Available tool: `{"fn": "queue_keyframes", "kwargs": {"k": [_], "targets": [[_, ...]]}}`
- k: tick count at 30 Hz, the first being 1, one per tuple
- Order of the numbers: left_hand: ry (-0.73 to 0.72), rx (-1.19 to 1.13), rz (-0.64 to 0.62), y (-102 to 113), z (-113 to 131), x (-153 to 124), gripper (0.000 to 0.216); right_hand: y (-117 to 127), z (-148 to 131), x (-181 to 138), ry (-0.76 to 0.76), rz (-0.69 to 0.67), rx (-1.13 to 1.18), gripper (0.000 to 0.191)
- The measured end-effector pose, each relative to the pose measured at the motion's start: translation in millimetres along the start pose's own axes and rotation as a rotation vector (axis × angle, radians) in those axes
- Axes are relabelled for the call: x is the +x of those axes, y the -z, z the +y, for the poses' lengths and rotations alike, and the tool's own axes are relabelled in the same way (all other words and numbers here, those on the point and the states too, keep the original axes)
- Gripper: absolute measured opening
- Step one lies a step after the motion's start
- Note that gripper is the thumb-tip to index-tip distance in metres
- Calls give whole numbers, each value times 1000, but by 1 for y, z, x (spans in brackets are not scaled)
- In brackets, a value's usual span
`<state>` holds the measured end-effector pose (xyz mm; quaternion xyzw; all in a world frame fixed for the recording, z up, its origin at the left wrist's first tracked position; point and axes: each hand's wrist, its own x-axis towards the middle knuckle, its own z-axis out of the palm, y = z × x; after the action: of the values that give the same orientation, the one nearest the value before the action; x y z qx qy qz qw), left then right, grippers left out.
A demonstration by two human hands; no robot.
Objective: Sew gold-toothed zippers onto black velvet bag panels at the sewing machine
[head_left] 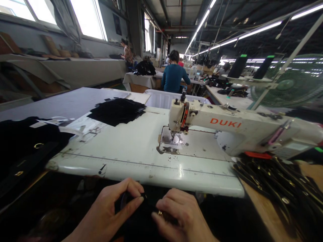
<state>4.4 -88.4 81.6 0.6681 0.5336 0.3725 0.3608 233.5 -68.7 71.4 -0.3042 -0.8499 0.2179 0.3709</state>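
Observation:
Below the front edge of the sewing table (141, 174), both hands are close together over a dark area. My left hand (117, 205) pinches the end of a black fabric piece (144, 198) between thumb and fingertips. Curled fingers of my right hand (179, 215) close around the same dark piece, where a small gold-coloured metal part (160, 213) shows. Most of the piece blends into the dark background, so its full shape is hidden. Beyond the hands stands a white sewing machine (224, 119) marked DUKI, its needle area apart from both hands.
Stacked black fabric pieces (118, 111) lie on the tabletop. Black items with gold rings (30, 151) are heaped at left, and black straps with gold-coloured metal (277, 188) at right. Behind are a white bin (161, 99), a seated person (174, 74) and a fan (290, 82).

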Motion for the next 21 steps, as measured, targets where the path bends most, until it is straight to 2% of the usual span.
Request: {"fn": "queue_keyframes", "kwargs": {"k": [3,5,10,13,18,21], "targets": [[-94,42,98,-5,-11,-2,16,1,0,-1,-23,-11,14,19],[-104,24,125,-7,-13,-3,13,1,0,0,-38,-17,18,19],[-60,-61,72,-6,-4,-3,14,0,1,2,-41,9,25,20],[-82,-78,72,-5,-1,-3,14,0,1,3,-48,16,41,18],[-143,-49,40,-4,-2,-3,15,-1,0,1,-65,9,68,18],[-118,-64,62,-6,-4,-3,16,-1,0,-1,-106,-6,87,18]]}}
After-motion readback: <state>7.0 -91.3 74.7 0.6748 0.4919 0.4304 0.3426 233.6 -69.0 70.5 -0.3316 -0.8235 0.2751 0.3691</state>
